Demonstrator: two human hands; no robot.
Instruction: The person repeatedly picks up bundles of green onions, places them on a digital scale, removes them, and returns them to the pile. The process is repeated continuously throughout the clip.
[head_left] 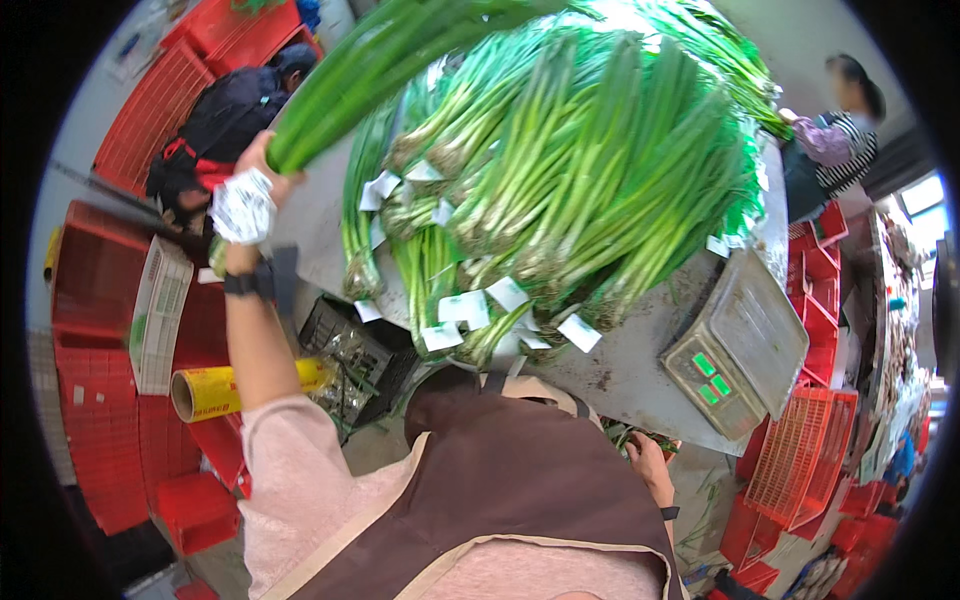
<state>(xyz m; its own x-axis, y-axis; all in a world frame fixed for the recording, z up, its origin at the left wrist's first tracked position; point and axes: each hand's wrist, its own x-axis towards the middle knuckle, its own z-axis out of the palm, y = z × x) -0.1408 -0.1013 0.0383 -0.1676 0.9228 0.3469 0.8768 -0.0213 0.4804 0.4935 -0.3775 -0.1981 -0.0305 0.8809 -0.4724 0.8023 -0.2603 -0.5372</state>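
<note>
Within the left grip (259,165), green onions (370,85) aslant, up and rightward

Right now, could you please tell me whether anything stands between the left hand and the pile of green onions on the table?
Nothing visible does; tabletop shows between the left hand and the pile, though the held bunch partly overlaps the pile in this view.

1. On the surface (650,365) to my right sits a flat-topped weighing scale (750,335), its green readouts (720,385) lit.
2. Just beside it, a red mesh crate (805,455).
3. Leftward, red crates (100,430) flank a white crate (162,315).
4. A yellow roll (207,394) lies near a black crate (325,328).
5. Farther off, one person (230,105) in dark clothing, another (855,150) in stripes.
</note>
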